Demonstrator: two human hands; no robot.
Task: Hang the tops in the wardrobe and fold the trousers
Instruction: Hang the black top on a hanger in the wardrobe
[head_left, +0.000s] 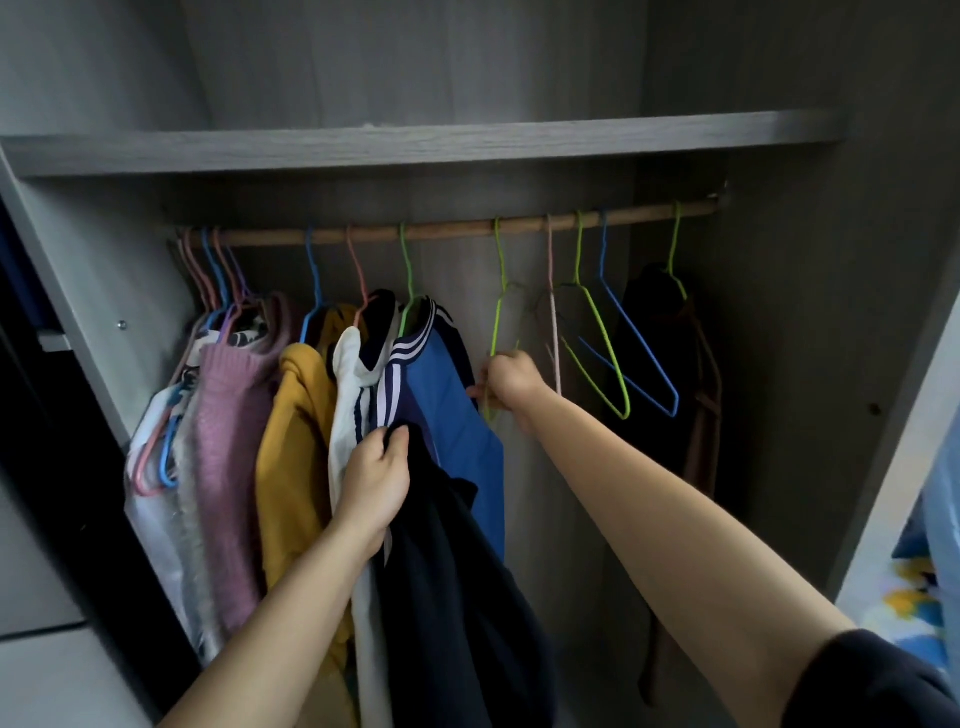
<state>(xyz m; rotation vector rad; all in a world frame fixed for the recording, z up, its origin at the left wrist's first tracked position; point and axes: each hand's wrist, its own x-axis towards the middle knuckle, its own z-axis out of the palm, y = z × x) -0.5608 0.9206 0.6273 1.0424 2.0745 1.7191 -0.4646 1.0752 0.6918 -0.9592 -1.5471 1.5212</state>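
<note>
Along the wooden rail (447, 228) of the wardrobe (805, 364), under its shelf (415, 145), several tops already hang side by side at the left: a pink knit top (228, 415), a yellow top (296, 441), a white top (345, 395) and a blue striped top (447, 405). The left hand (374, 483) is curled round a fold of a dark navy garment (457, 597), held up in front of the blue one and hanging down from the grip; whether it is a top or trousers cannot be told from its drape. The right hand (511, 379) reaches further in and its fingers close on the lower part of an empty green hanger (497, 327), whose hook is on the rail just right of the hung clothes. Beyond it hang 3 more bare hangers, a pink hanger (553, 332), a second green hanger (597, 343) and a blue hanger (639, 353), and at the far right a dark piece (654, 332) hangs on another green one. Judging from this, the hanging part is well along, with at least 4 tops up and the navy piece apparently next, needing to be threaded onto the gripped hanger and returned to the rail. No folded trousers show anywhere, so that half of the job cannot be judged and may all remain.
</note>
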